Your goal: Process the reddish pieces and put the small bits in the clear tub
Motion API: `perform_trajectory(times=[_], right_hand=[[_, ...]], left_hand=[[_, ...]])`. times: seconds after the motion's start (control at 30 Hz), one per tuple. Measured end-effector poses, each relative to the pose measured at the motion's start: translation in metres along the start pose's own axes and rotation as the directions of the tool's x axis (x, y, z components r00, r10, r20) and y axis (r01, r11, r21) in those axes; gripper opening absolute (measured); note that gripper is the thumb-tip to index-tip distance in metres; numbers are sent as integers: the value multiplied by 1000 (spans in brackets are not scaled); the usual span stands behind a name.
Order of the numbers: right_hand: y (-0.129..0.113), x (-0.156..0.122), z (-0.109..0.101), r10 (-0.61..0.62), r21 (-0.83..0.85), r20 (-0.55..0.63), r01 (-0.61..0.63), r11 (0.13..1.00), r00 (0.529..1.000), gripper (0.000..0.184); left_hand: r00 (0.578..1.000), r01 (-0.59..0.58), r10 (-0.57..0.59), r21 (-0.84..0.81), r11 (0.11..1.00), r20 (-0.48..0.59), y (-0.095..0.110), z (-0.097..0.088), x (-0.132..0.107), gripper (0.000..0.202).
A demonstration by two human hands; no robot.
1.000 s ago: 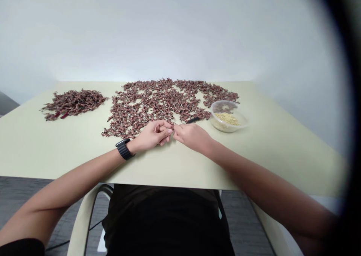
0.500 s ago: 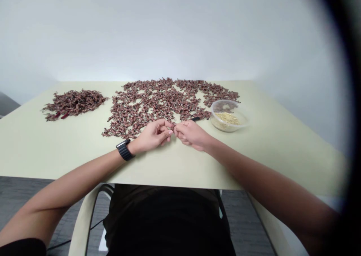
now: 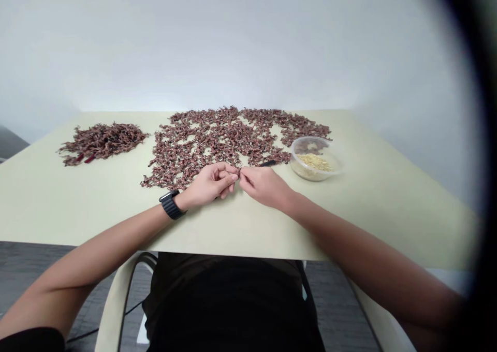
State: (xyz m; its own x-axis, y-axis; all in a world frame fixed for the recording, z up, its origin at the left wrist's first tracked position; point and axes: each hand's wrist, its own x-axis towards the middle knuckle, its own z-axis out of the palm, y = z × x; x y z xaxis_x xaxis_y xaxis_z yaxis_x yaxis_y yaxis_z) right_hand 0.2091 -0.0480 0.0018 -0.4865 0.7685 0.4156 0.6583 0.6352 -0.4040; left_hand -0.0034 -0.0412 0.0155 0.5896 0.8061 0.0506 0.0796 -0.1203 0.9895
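My left hand (image 3: 215, 184), with a dark watch on its wrist, pinches a small dried reddish-brown piece (image 3: 238, 172) between thumb and fingertips. Against it, my right hand (image 3: 266, 186) is closed, its fingertips at the same piece; what lies inside its fingers is hidden. A black, handle-like thing (image 3: 267, 163) sticks out behind my right hand, and I cannot tell whether that hand holds it. Just beyond both hands, a wide spread of similar dried reddish-brown pieces (image 3: 217, 140) covers the tabletop.
A clear round plastic bowl (image 3: 336, 172) with yellow bits (image 3: 313, 161) in it stands right of my right hand. At the left lies a denser heap of dried brown pieces (image 3: 104, 141), with two brighter red bits. The pale table (image 3: 233, 233) meets a white wall behind.
My right hand has turned slightly, its fingers tucked closer beneath, and more of the black thing shows behind it. My left hand has barely moved.
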Motion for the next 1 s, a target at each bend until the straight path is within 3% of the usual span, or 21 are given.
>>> perform_trajectory(times=[0.13,0.33,0.47,0.6,0.83,0.93,1.0], right_hand=[[3,-2,-1,-71,-239,78,87,967,994,23],[5,-5,1,-82,-278,154,123,953,985,22],[3,-5,5,2,-94,74,5,996,997,27],[-3,-1,6,96,151,23,-99,984,995,35],[-6,5,-3,163,293,12,-159,943,987,34],[-6,7,-8,213,411,2,-195,891,977,27],[-6,7,-9,259,562,17,-223,797,966,16]], left_hand=[[1000,12,-13,12,1000,17,0,-1,0,34],[996,48,-47,-9,999,73,0,0,0,34],[997,34,-33,-16,999,69,0,1,0,34],[998,17,-17,-2,1000,55,0,1,-1,35],[1000,-14,14,-33,999,-26,-3,0,2,36],[997,-47,42,-100,994,-59,-3,-4,4,37],[998,-54,49,-157,986,-38,-4,-7,6,37]])
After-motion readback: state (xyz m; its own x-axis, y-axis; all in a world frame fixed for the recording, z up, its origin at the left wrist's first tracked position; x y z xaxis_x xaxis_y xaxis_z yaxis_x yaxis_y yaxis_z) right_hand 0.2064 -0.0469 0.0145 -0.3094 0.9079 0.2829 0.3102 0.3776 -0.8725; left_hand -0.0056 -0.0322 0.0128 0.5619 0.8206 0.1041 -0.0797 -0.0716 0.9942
